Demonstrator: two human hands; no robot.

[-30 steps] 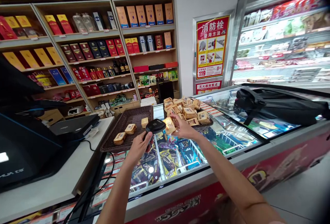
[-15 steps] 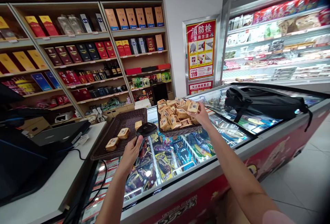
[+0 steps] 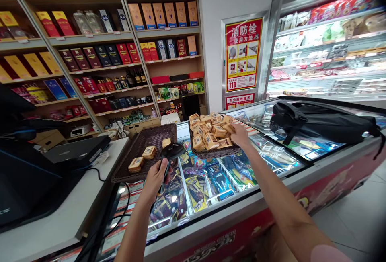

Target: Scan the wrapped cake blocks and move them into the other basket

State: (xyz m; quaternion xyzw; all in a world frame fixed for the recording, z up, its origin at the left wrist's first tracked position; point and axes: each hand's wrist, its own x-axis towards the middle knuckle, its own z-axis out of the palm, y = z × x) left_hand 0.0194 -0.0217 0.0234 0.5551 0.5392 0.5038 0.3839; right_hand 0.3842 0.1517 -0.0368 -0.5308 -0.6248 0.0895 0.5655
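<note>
While both hands work over the glass lid: the scene splits into two baskets and a scanner.
Left hand (image 3: 157, 177): fingers wrapped shut around the grip of a black barcode scanner (image 3: 171, 152), thumb side up.
Scanner position: above the freezer's glass lid (image 3: 271, 149), just beside the near right corner of the left basket, between the two baskets.
Scanner axis: the handle runs up and away from the wrist; the broad head sits on top and tips toward the right basket, its window side hidden from view.
Right hand (image 3: 241, 134): fingers curled down onto the packets at the right edge of the heap; whether they clamp one packet cannot be told.
Left basket (image 3: 126, 161): dark woven tray, lying partly on the white counter (image 3: 45, 222) and partly on the freezer; it holds three wrapped packets, two (image 3: 142, 158) lying flat side by side and one (image 3: 166, 142) further back on its edge.
Right basket (image 3: 211, 152): dark woven tray resting on the glass lid, piled with a heap of tan packets (image 3: 211, 130), well over a dozen, too jumbled for an exact count.
Baskets: two.
Freezer contents: coloured ice-cream wrappers in wire compartments under the glass.
On the lid, far right: one black bag (image 3: 319, 122).
On the counter: one dark till screen (image 3: 27, 173) with a cable (image 3: 108, 173) trailing off it.
</note>
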